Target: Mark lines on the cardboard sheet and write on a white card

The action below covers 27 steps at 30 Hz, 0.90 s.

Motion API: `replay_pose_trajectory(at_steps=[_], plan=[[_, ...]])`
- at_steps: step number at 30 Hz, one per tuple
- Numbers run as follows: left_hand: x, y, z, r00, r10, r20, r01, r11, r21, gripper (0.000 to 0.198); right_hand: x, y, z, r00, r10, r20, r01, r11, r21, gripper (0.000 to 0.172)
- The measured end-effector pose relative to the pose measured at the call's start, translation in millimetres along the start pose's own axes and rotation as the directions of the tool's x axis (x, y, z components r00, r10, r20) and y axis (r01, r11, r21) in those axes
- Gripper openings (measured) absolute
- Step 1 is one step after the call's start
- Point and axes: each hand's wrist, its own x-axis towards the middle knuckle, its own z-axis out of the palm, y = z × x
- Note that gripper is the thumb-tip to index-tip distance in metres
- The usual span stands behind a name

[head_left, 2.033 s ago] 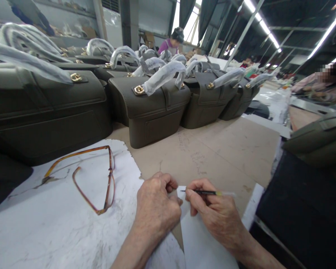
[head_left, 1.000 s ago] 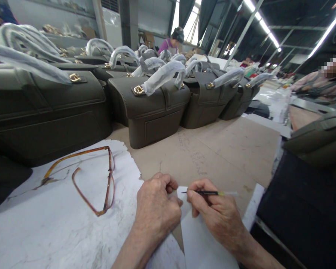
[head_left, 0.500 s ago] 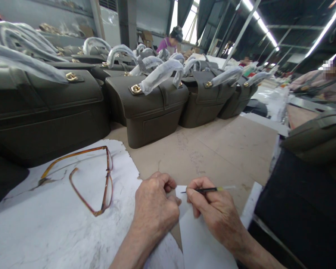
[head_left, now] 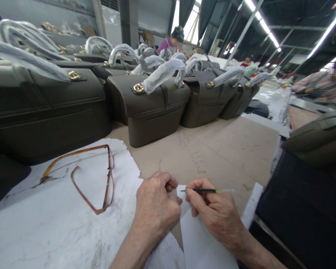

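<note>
A thin pen refill (head_left: 205, 191), dark with a yellowish section and a clear end, is pinched in my right hand (head_left: 217, 213). Its tip points left, over the top end of a sheet of white paper (head_left: 198, 239). Beside the sheet's left edge rests my left hand (head_left: 156, 203), its fingers curled in and the thumb at the paper's edge. Whatever those fingers may grip is hidden. The two hands are close together but apart.
Eyeglasses (head_left: 108, 183) lie on white paper to the left. Dark olive handbags (head_left: 159, 129) with wrapped handles line the back of the brown-covered table (head_left: 229, 149). Dark material (head_left: 302, 194) and another bag (head_left: 319, 138) are at right. One person (head_left: 168, 44) is behind the bags, another (head_left: 313, 86) at far right.
The view has shifted very slightly. Both hands stay in nearly the same place, and the refill remains pinched in my right hand.
</note>
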Motion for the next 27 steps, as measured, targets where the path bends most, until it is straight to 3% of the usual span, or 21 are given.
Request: replay_pose_trajectory(at_steps=[27], plan=[[0.7,-2.2,3.7,1.000,0.003,-0.003,-0.003,1.000,-0.005,0.018,0.7,3.1,2.8,1.000,-0.025,-0.015,0.025,1.000,-0.009,0.024]])
